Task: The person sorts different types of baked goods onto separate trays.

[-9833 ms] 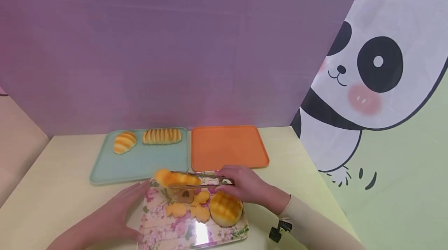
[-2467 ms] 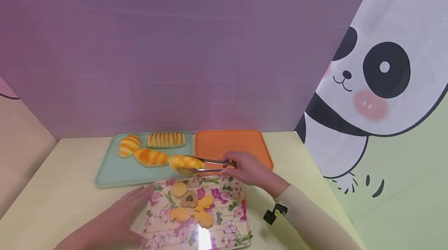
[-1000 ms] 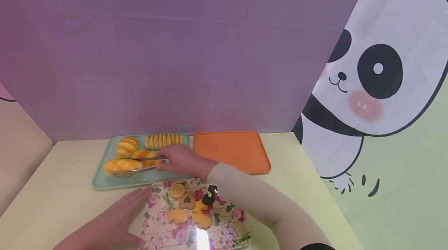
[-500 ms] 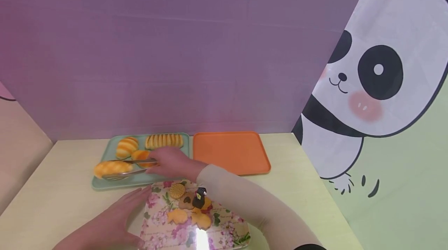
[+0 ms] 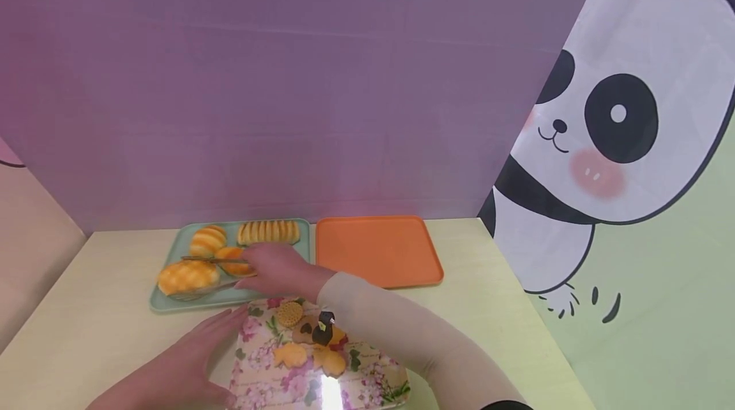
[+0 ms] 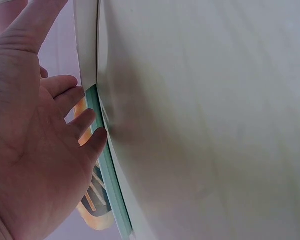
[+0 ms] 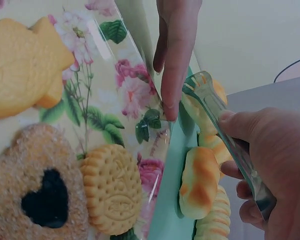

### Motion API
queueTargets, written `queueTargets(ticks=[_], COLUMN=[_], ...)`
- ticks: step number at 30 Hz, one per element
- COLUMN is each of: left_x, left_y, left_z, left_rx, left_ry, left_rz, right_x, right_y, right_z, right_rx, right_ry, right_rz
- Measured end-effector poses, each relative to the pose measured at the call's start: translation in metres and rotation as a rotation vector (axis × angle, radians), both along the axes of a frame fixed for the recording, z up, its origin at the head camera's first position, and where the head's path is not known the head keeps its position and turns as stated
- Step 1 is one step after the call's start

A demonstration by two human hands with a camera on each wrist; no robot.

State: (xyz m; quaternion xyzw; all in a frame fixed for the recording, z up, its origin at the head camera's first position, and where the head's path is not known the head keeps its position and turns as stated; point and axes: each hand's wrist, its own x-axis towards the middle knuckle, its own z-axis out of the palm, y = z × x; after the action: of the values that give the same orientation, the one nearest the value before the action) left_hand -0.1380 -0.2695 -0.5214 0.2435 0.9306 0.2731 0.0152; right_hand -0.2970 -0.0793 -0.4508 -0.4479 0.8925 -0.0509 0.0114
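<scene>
My right hand (image 5: 278, 268) grips metal tongs (image 7: 210, 97), their arms spread on both sides of a grid-topped bun (image 5: 186, 276). The bun is at the front left of the green tray (image 5: 230, 297). Behind it on this tray are a striped bun (image 5: 208, 241), a long ridged loaf (image 5: 268, 231) and an orange-brown bread roll (image 5: 232, 252), partly hidden by my hand. My left hand (image 5: 184, 359) lies with spread fingers along the left edge of the flowered tray (image 5: 258, 391). In the right wrist view, a left fingertip reaches that tray's corner.
Several cookies sit on the flowered tray: a round cracker (image 7: 112, 190), a heart cookie (image 7: 10, 175) and fish-shaped ones (image 5: 291, 355). My right forearm crosses above it. An orange tray (image 5: 376, 250) lies at the back right. A purple panel (image 5: 344, 91) stands behind the table.
The orange-brown roll and then the grid-topped bun have gone from the flowered tray to the green tray. Just now the tongs have spread apart around the bun. The left hand has stayed put.
</scene>
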Motion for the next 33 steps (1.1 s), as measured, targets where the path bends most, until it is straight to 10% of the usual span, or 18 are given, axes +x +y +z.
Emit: queueTargets(ticks=[33], left_x=[-0.001], left_y=[0.004], left_z=[0.007], left_rx=[0.005], left_ry=[-0.149], left_rz=[0.016], right_x=[0.003], right_y=[0.014], right_z=[0.006], right_rx=[-0.107], right_ry=[-0.111], right_rz=[-0.110])
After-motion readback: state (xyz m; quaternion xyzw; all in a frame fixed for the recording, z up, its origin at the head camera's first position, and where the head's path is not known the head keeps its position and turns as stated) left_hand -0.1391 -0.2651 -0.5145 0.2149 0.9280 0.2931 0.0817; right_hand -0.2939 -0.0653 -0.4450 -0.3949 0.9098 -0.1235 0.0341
